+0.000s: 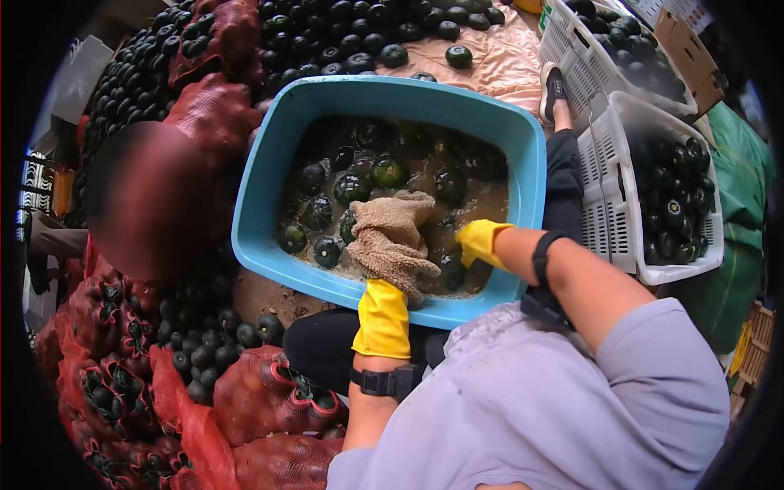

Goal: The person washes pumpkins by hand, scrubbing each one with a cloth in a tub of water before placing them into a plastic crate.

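Observation:
A blue plastic tub (269,180) holds murky brown water with several dark green squashes (353,188) floating in it. At the tub's near edge, my left hand (384,314), in a yellow rubber glove, holds a bunched tan towel (392,237), which covers the fingers. My right hand (482,242), also in a yellow glove, reaches into the water on the right side. Its fingertips are under the surface, beside a partly sunk squash (452,269), so I cannot see whether they grip anything.
White plastic crates (600,175) filled with squashes stand to the right. Red mesh sacks (269,392) lie at the left and near left, with loose squashes (208,347) among them. More squashes (351,37) cover a pinkish sheet (498,61) behind the tub.

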Available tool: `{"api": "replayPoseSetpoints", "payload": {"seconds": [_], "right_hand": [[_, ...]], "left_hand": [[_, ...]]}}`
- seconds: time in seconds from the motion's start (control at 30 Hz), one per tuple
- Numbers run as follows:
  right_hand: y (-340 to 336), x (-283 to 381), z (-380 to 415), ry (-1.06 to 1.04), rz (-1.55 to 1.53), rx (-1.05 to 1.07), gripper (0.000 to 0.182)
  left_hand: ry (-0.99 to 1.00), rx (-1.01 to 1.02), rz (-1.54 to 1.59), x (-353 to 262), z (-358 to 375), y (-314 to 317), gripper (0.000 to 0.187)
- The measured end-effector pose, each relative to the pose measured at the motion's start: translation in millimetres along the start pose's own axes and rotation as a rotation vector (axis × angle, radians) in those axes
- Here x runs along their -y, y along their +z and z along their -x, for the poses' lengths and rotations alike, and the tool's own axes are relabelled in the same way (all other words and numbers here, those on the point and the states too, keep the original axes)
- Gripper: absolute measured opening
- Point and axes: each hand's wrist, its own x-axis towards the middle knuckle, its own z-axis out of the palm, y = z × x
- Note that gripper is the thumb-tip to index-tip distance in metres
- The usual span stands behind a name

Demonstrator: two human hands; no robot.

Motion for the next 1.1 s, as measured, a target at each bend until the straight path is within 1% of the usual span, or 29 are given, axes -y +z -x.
{"api": "replayPoseSetpoints", "payload": {"seconds": [0.03,0.1,0.13,0.2,0.27,0.3,0.33,0.4,0.43,0.47,0.5,0.53,0.57,0.6,0.63,0.67,0.7,0.73,0.77,0.8,0.83,0.87,0.9,0.93,0.97,1.0,1.03,1.07,1.1], "right_hand": [[-5.5,-3.8,9.1,-0.019,-0.142,-0.026,0.076],[-24.6,4.4,49.4,-0.057,-0.908,0.143,0.079],[-31.4,1.0,43.1,-0.215,-1.09,0.101,0.07],[-31.5,-11.7,46.8,-0.746,-1.628,0.046,0.054],[-37.4,10.1,74.6,-0.943,-1.875,-0.081,0.046],[-44.5,19.6,95.6,-0.911,-1.921,-0.082,0.041],[-36.6,34.6,99.9,-0.914,-1.65,-0.329,0.042],[-15.5,77.7,99.3,-0.867,-1.089,-0.766,0.044],[-15.9,85.4,78.4,-1.003,-0.83,-1.098,0.049],[-24.9,90.5,63.9,-0.976,-0.712,-1.279,0.05],[-43.7,89.0,47.4,-0.75,-0.798,-1.27,0.049],[-60.7,93.4,42.5,-0.529,-0.879,-1.255,0.049],[-64.5,102.3,55.1,-0.493,-1.19,-1.117,0.049],[-52.1,106.9,49.0,-0.567,-0.861,-1.4,0.049],[-36.9,116.2,59.5,-0.709,-0.83,-1.381,0.049],[-22.1,120.9,76.3,-0.843,-0.786,-1.354,0.05],[-9.6,120.0,89.8,-0.914,-0.73,-1.206,0.05],[-10.6,114.8,89.9,-0.987,-0.61,-1.229,0.051],[-19.9,107.4,77.2,-0.938,-0.603,-1.306,0.051],[-33.1,98.7,56.4,-0.89,-0.596,-1.383,0.052],[-49.3,96.6,47.1,-0.683,-0.59,-1.537,0.051],[-53.1,99.7,40.5,-0.434,-0.745,-1.539,0.05],[-45.5,96.1,42.9,-0.618,-0.701,-1.472,0.05],[-36.3,94.6,62.8,-0.79,-0.65,-1.389,0.051],[-33.3,93.7,88.8,-0.86,-0.717,-1.053,0.052],[-35.5,90.8,100.2,-0.919,-0.838,-0.824,0.047],[-46.9,81.7,98.5,-0.909,-0.878,-0.751,0.045],[-59.5,74.9,94.3,-0.906,-0.909,-0.684,0.043],[-58.8,72.1,71.6,-0.666,-0.686,-0.972,0.042]], "left_hand": [[-0.061,-0.093,0.017,3.9,5.7,12.3,0.062],[-0.193,-0.283,0.07,6.0,15.8,41.3,0.055],[-0.264,-0.376,0.101,1.7,19.3,43.0,0.051],[-0.353,-0.267,0.158,-0.1,12.4,39.3,0.048],[-0.365,0.141,0.21,-5.8,-4.7,-41.1,0.048],[-0.323,0.125,0.235,-6.8,-4.0,-47.4,0.049],[-0.279,0.111,0.259,-7.8,-3.5,-53.7,0.051],[-0.087,-0.347,0.288,-15.9,21.2,-16.2,0.056],[0.0,-0.644,0.572,-10.0,21.1,27.8,0.073],[-0.056,-0.663,0.661,-19.1,20.9,41.6,0.084],[-0.11,-0.686,0.751,-28.3,20.8,55.2,0.096],[-0.173,-0.636,0.76,-28.7,22.3,53.3,0.094],[-0.236,-0.584,0.766,-29.2,23.9,51.3,0.092],[-0.297,-0.53,0.769,-29.8,25.5,49.0,0.091],[-0.19,-0.589,0.946,-17.7,37.5,28.9,0.084],[-0.142,-0.611,1.028,-13.7,41.7,18.3,0.081],[-0.093,-0.63,1.111,-9.5,45.7,7.9,0.077],[-0.109,-0.62,1.088,-10.6,43.8,6.7,0.076],[-0.127,-0.619,1.064,-11.4,38.6,4.2,0.075],[-0.201,-0.611,0.957,-15.0,32.9,2.1,0.075],[-0.305,-0.582,0.775,-20.5,23.6,-3.9,0.076],[-0.362,-0.574,0.67,-26.9,17.6,-6.2,0.077],[-0.349,-0.59,0.649,-28.0,14.9,-9.2,0.078],[-0.29,-0.645,0.732,-23.9,22.5,-5.7,0.09],[-0.12,-0.689,0.983,-11.6,33.2,4.4,0.102],[-0.034,-0.674,1.163,-5.2,35.4,15.8,0.115],[-0.032,-0.631,1.223,-2.9,34.0,25.9,0.127],[-0.107,-0.637,1.112,-13.8,38.9,14.2,0.138],[-0.168,-0.618,0.757,-10.7,38.2,23.9,0.144]]}}
